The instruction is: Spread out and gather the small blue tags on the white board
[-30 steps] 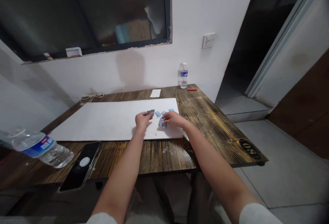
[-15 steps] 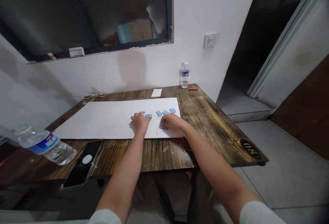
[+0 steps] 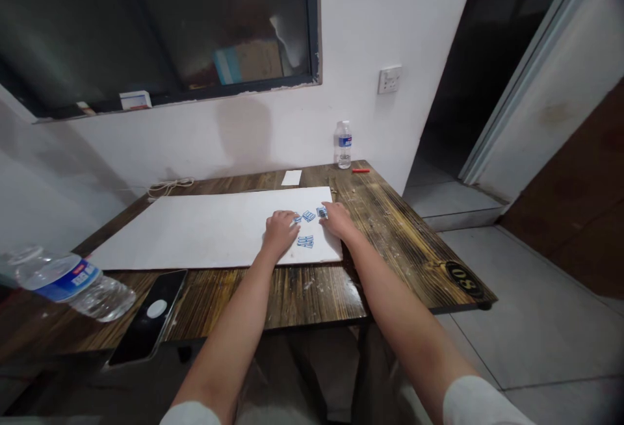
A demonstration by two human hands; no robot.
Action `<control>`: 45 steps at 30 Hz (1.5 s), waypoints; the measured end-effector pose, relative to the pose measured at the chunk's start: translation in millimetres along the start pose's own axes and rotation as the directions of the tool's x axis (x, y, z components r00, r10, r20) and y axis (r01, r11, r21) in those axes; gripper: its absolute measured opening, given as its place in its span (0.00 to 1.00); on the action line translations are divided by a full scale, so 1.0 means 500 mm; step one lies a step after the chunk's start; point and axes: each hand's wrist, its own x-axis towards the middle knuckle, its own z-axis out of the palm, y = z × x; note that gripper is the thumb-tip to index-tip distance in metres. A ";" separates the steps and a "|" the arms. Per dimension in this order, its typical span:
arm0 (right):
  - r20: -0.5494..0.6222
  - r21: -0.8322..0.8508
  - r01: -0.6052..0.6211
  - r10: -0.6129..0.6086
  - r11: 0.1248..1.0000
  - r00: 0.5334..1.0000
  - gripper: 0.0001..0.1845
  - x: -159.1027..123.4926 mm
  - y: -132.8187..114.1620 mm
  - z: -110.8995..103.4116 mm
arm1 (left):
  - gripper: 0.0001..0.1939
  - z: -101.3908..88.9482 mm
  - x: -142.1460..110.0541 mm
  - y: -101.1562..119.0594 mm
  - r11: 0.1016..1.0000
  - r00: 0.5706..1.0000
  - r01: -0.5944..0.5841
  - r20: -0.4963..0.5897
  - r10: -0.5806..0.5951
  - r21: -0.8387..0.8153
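On a white board [image 3: 209, 227] lie small blue-and-white striped pieces, in several little clusters; their exact kind is too small to make out. My left hand [image 3: 281, 233] rests on the board, its fingers and thumb closed around the left cluster [image 3: 297, 219], which is partly hidden. With fingertips and thumb, my right hand [image 3: 337, 219] grips the sides of the right cluster [image 3: 322, 212] near the board's right edge. Between my hands sits the middle cluster [image 3: 309, 216], untouched. Nearer to me lies another cluster [image 3: 305, 241], its pieces roughly side by side.
A water bottle [image 3: 73, 282] and a phone [image 3: 149, 314] with a white disc lie at the left front. Along the back are a white card [image 3: 291, 178], a standing bottle [image 3: 344, 145], a red pen-like stick [image 3: 361, 170] and a coiled cord [image 3: 170, 185]. The wooden table [image 3: 400, 249] has a right edge.
My right hand has moved away from the near cluster, up and right to the right cluster. My left hand has shifted right to the left cluster. The view has tilted slightly.
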 end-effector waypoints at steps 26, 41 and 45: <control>-0.069 -0.165 -0.030 0.019 0.986 0.997 0.17 -0.003 -0.014 0.003 | 0.11 0.002 0.006 0.007 0.988 0.995 -0.096 -0.026 0.094 -0.120; 0.034 -0.123 0.136 -0.133 0.983 0.991 0.15 0.003 -0.004 0.020 | 0.11 0.007 0.008 0.004 0.986 0.995 -0.095 -0.048 0.090 -0.136; 0.032 -0.155 0.137 -0.134 0.978 0.990 0.12 -0.003 -0.008 0.007 | 0.12 0.004 0.008 0.007 0.987 0.997 -0.078 -0.024 0.075 -0.141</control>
